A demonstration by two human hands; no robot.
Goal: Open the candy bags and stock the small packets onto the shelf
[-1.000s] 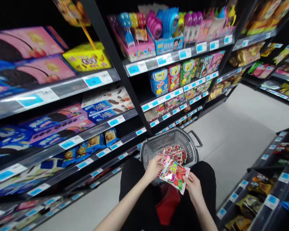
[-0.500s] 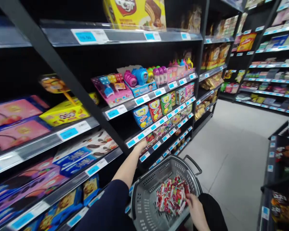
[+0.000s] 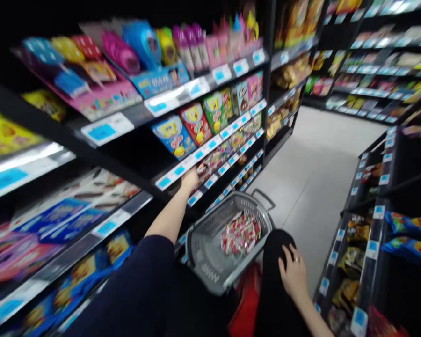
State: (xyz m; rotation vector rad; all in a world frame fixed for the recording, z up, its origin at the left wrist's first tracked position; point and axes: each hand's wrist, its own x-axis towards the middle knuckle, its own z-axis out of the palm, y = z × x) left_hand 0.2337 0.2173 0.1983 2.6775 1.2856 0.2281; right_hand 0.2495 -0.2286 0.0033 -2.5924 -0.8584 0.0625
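My left hand reaches into a low shelf on the left, beside small wrapped sweets. Its fingers are hidden past the shelf edge and blurred, so their grip does not show. My right hand, with a ring on one finger, lies spread on my dark-trousered knee and holds nothing. Between my arms stands a grey plastic shopping basket with a raised handle. A heap of red and white wrapped candies lies in it, toward its right side.
Colourful candy boxes stand just above my left hand. Higher up are toy-like sweets. Black shelving with snack bags runs along the right. A pale tiled aisle floor stretches ahead. Something red lies below the basket.
My right hand has left the candies in the basket and moved onto my knee. The left hand stays at the low shelf. The view has tilted down and shifted right.
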